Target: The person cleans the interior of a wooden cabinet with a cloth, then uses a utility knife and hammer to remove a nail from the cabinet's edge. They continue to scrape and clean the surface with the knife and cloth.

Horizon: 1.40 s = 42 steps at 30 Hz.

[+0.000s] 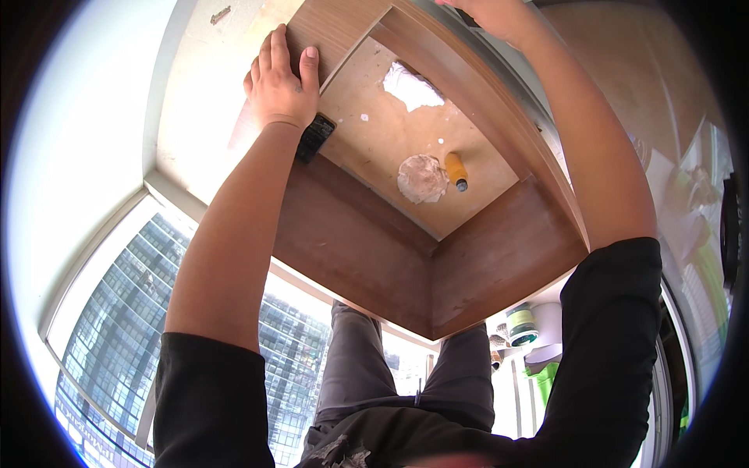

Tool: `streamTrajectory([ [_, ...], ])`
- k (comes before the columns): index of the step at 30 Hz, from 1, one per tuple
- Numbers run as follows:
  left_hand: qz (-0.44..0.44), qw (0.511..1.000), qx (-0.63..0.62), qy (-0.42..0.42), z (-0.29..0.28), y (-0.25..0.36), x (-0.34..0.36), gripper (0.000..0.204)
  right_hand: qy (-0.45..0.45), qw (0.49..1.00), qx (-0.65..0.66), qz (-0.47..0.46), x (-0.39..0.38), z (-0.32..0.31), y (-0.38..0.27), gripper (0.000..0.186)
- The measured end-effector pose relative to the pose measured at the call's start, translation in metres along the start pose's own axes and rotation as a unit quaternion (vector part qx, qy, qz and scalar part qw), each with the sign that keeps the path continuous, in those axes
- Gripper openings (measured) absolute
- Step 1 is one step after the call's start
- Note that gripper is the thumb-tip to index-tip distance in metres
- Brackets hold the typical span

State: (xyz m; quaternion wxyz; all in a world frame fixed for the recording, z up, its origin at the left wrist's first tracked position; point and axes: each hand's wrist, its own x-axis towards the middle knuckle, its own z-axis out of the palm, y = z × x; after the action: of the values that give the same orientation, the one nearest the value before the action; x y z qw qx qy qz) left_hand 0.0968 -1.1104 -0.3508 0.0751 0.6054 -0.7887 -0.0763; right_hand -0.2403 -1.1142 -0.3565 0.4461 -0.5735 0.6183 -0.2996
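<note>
My left hand [282,87] lies with fingers spread on a brown wood-grain panel [331,31] at the upper left of an open wooden box frame [499,257]. A black block-like object [316,138] shows beside my left wrist, against the frame's inner side. My right hand [499,17] is at the top edge, by the far right side of the frame. Its fingers are mostly cut off by the picture's edge, and a small dark thing shows beneath it. Inside the frame are a yellow cylinder [455,167] with a dark tip, a round whitish patch [422,179] and a torn white patch [412,86].
A window [117,312] with a tall building outside is at lower left. At lower right are a green-and-white can [522,324], a white container [548,324] and a bright green object [544,380]. A glossy see-through surface [694,187] stands at the right. My legs are below the frame.
</note>
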Motion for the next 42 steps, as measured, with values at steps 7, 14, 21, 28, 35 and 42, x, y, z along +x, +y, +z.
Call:
streamTrajectory([
  [7,0.013,1.000,-0.008,0.008,0.005,0.002,0.003,0.067,0.042,0.956,-0.176,-0.233,0.008,0.012,-0.004,0.010],
  [14,0.009,1.000,-0.016,0.011,0.004,-0.002,0.002,0.067,0.006,0.940,-0.176,-0.293,0.005,0.015,0.009,0.004],
  [21,0.013,1.000,-0.008,0.018,0.008,-0.006,0.003,0.067,-0.047,0.940,-0.230,-0.248,-0.073,-0.018,0.018,0.017],
  [28,0.007,1.000,-0.007,0.011,0.007,-0.005,0.003,0.067,-0.120,0.948,-0.269,-0.122,-0.148,-0.063,0.043,0.027],
  [35,0.013,1.000,-0.003,0.014,0.005,-0.003,0.003,0.067,0.030,0.969,-0.244,-0.002,-0.046,-0.002,0.042,0.019],
  [42,-0.016,1.000,-0.007,-0.012,-0.004,0.013,0.001,0.063,0.018,0.919,-0.223,-0.324,0.007,0.007,0.006,0.012],
])
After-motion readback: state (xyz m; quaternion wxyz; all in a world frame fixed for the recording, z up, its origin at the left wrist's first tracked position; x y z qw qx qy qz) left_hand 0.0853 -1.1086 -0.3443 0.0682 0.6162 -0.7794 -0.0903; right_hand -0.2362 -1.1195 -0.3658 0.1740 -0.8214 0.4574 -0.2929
